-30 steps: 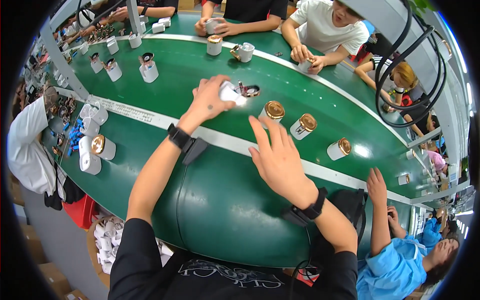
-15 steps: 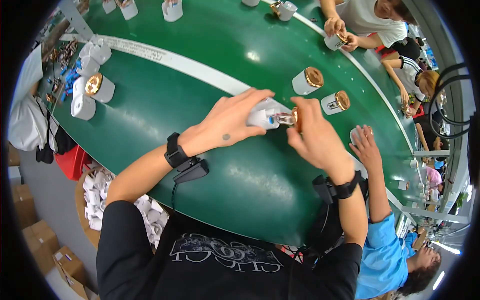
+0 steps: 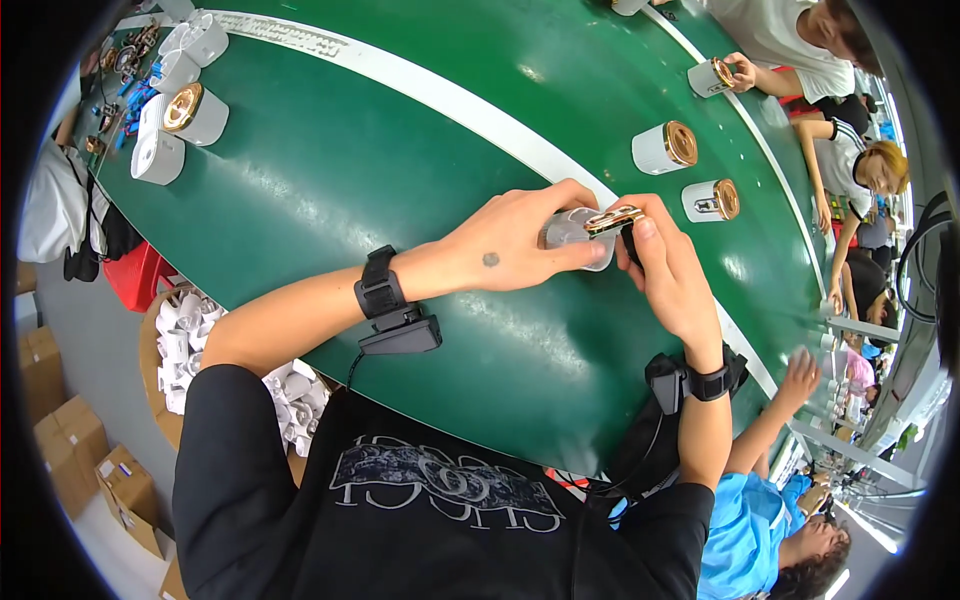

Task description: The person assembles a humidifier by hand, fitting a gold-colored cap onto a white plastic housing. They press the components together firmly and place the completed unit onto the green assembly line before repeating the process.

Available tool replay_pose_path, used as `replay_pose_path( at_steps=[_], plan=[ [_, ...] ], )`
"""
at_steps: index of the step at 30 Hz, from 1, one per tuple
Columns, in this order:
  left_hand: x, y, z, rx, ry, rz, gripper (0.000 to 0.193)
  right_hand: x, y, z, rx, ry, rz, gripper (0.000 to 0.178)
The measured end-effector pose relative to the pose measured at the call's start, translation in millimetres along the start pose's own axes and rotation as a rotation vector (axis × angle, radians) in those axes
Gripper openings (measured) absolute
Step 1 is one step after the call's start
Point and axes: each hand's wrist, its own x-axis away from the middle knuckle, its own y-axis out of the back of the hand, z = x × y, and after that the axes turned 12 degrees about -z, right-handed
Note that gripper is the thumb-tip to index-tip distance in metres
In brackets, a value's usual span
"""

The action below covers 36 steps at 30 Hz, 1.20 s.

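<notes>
A green conveyor belt [image 3: 330, 180] with a white stripe fills the view, and above its near half a small white cylinder [image 3: 572, 235] is gripped in the closed fingers of the left hand [image 3: 515, 240]. A copper-coloured ring piece [image 3: 613, 219] is pinched against its end by the right hand [image 3: 672, 275]. Two similar copper-topped cylinders [image 3: 665, 148] lie on the belt just beyond.

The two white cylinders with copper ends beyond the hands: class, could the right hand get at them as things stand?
Probably not at once: the right hand is pinching the copper-coloured ring on the held cylinder. Otherwise bare belt lies between it and the two cylinders.
</notes>
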Motion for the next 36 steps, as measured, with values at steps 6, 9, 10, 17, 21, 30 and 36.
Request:
replay_pose_path(
  at_steps=[6,9,10,17,21,30,36],
  plan=[
    [-0.5,-9.9,-0.8,0.053,0.156,0.002,0.033,3.5,-11.8,12.7,0.267,0.193,-0.099,0.036],
    [-0.2,-15.0,7.8,0.016,0.110,-0.044,0.030,1.3,-15.1,16.7,0.458,0.245,-0.115,0.035],
    [-0.1,-15.3,6.7,0.005,0.107,-0.047,0.029,0.0,-14.9,16.2,0.467,0.267,-0.118,0.036],
    [-1.1,-6.2,7.3,0.166,0.177,0.072,0.032,-2.7,-10.6,6.2,0.392,0.285,-0.070,0.049],
    [-2.0,-9.3,12.2,0.085,0.075,0.046,0.037,-1.8,-10.8,11.2,0.432,0.232,-0.063,0.063],
    [-3.2,-8.6,35.5,0.100,-0.190,0.023,0.052,3.4,-7.7,7.9,0.475,0.285,-0.052,0.078],
    [-4.6,-4.4,36.9,0.170,-0.143,0.091,0.057,5.7,-6.7,3.3,0.596,0.392,-0.121,0.074]
  ],
)
